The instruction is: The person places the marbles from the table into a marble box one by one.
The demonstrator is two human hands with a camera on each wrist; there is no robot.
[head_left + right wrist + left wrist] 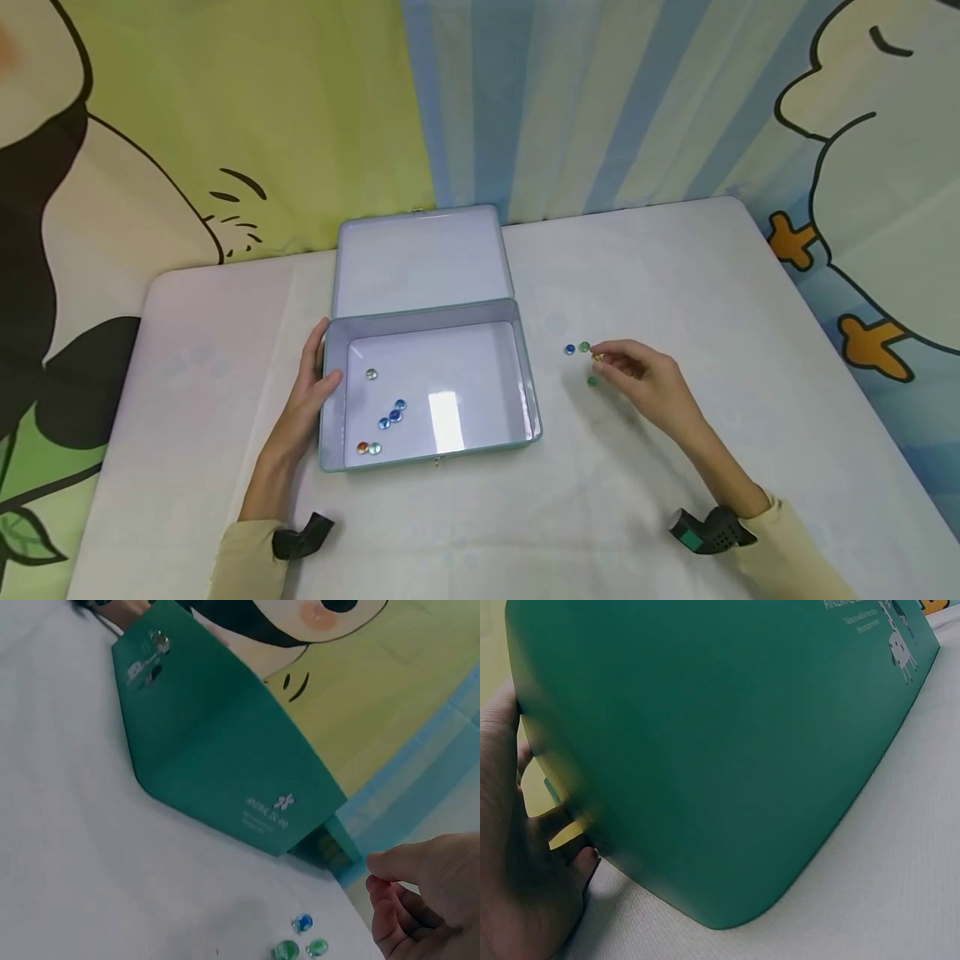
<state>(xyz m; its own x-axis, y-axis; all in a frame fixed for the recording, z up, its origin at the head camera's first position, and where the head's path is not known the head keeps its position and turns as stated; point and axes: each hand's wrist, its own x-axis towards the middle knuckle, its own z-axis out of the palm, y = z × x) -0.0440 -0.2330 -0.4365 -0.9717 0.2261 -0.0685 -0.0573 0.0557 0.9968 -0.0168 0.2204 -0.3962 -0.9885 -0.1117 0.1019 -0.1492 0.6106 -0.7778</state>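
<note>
An open tin box [480, 383], green outside [705, 750] and pale inside, holds several glass marbles, among them a blue one [395, 415] and an orange one [363, 447]. My left hand [298, 408] grips its left wall, thumb over the rim; the left wrist view shows that hand [525, 847] at the box's side. Right of the box, my right hand [652, 387] pinches an amber marble [597, 357] between thumb and fingertips. Beside those fingertips lie a blue marble [570, 349] and two green ones [584, 347]. In the right wrist view the hand [420, 892] hides its marble.
The box's lid [423, 262] lies folded back behind it on the white-covered table [465, 533]. A printed curtain [300, 108] with cartoon figures hangs along the table's back edge. Black devices are strapped at both wrists.
</note>
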